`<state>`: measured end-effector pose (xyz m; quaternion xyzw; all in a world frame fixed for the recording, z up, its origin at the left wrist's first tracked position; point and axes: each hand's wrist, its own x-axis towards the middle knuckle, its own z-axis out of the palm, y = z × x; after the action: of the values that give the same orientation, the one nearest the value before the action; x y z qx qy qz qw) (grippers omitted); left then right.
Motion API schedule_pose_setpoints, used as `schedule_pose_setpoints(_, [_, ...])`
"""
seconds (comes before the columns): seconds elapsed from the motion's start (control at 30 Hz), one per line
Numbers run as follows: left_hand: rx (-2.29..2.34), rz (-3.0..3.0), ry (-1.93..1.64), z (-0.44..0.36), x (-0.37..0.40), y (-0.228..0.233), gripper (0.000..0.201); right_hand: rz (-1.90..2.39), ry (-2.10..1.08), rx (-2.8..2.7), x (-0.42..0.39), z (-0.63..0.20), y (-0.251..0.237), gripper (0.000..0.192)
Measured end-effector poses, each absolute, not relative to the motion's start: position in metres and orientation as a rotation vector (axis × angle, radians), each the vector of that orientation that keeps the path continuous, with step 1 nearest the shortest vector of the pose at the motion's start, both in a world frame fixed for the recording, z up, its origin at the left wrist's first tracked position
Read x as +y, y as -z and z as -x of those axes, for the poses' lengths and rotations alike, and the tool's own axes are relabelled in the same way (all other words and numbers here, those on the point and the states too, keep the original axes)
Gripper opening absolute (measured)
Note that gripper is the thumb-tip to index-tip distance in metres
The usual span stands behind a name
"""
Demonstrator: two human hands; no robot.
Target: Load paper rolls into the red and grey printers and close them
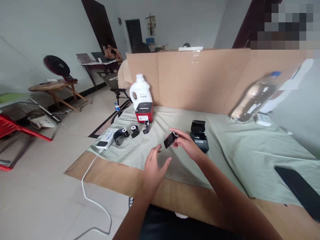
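My right hand [184,141] grips a small black label roll [170,140] above the cloth, its white core showing at one end and a loose tail hanging down. Fingers spread, my left hand [155,165] is just left of and below that roll, holding nothing. Behind and right of my right hand, a small black label printer [201,144] stands with its lid raised. On the left of the cloth sit three more black rolls: one [120,136] beside the white power strip, a middle one [135,131], and one [146,127] near the red box.
A white power strip [106,140] trails a cable [85,183] off the left edge. At the back stand a white jug [141,90], a red and black box [144,113] and a cardboard screen [200,80]. A plastic bottle [257,96] leans at right; a dark phone-like slab [297,186] lies near the edge.
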<state>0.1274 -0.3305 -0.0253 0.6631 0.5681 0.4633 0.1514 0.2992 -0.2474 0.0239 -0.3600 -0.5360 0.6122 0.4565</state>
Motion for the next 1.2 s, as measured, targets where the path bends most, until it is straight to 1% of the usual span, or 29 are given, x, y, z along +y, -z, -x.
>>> schedule_pose_setpoints(0.03, [1.550,-1.898,-1.364,-0.136,-0.316,0.018,0.058,0.902,-1.510,-1.317,-0.248,-0.307,-0.025,0.059])
schedule_pose_setpoints(0.07, [1.465,-1.896,-1.401,-0.146,-0.301,0.012,0.058,0.911,-1.505,-1.305,-0.247,-0.314,-0.026,0.059])
schedule_pose_setpoints(0.13, [1.354,-1.841,-1.467,-0.165,-0.273,0.003,0.037,0.923,-1.484,-1.258,-0.241,-0.327,-0.026,0.055])
schedule_pose_setpoints(0.17, [1.338,-1.796,-1.497,-0.174,-0.261,0.001,0.029,0.929,-1.477,-1.227,-0.237,-0.333,-0.026,0.053])
schedule_pose_setpoints(0.2, [1.326,-1.747,-1.519,-0.183,-0.251,0.000,0.030,0.934,-1.480,-1.192,-0.232,-0.339,-0.025,0.053])
schedule_pose_setpoints(0.27, [1.309,-1.640,-1.541,-0.200,-0.235,0.003,0.038,0.952,-1.509,-1.114,-0.224,-0.350,-0.025,0.055])
schedule_pose_setpoints(0.37, [1.284,-1.503,-1.564,-0.220,-0.225,0.015,0.039,0.972,-1.557,-1.004,-0.216,-0.362,-0.022,0.055])
schedule_pose_setpoints(0.47, [1.311,-1.425,-1.617,-0.232,-0.225,0.030,0.039,1.064,-1.542,-1.031,-0.216,-0.367,-0.018,0.046])
schedule_pose_setpoints(0.6, [1.328,-1.588,-1.626,-0.231,-0.232,0.042,0.035,1.283,-1.400,-1.328,-0.219,-0.374,-0.011,0.027])
schedule_pose_setpoints(0.7, [1.312,-1.704,-1.612,-0.227,-0.232,0.047,0.030,1.289,-1.317,-1.578,-0.218,-0.383,-0.008,0.012])
schedule_pose_setpoints(0.77, [1.275,-1.660,-1.609,-0.226,-0.228,0.051,0.029,1.286,-1.229,-1.706,-0.215,-0.390,-0.007,0.008])
schedule_pose_setpoints(0.9, [1.174,-1.540,-1.598,-0.228,-0.219,0.064,0.033,1.286,-1.077,-1.783,-0.207,-0.406,-0.008,0.013])
schedule_pose_setpoints(0.97, [1.172,-1.572,-1.568,-0.230,-0.216,0.068,0.031,1.268,-1.061,-1.757,-0.202,-0.416,-0.006,0.016])
schedule_pose_setpoints(1.03, [1.187,-1.628,-1.532,-0.232,-0.215,0.070,0.028,1.263,-1.015,-1.722,-0.195,-0.427,-0.001,0.023])
schedule_pose_setpoints(1.13, [1.196,-1.730,-1.474,-0.235,-0.216,0.070,0.024,1.239,-0.860,-1.678,-0.184,-0.443,0.011,0.035])
schedule_pose_setpoints(1.2, [1.193,-1.802,-1.428,-0.237,-0.216,0.069,0.022,1.194,-0.788,-1.666,-0.179,-0.449,0.021,0.037])
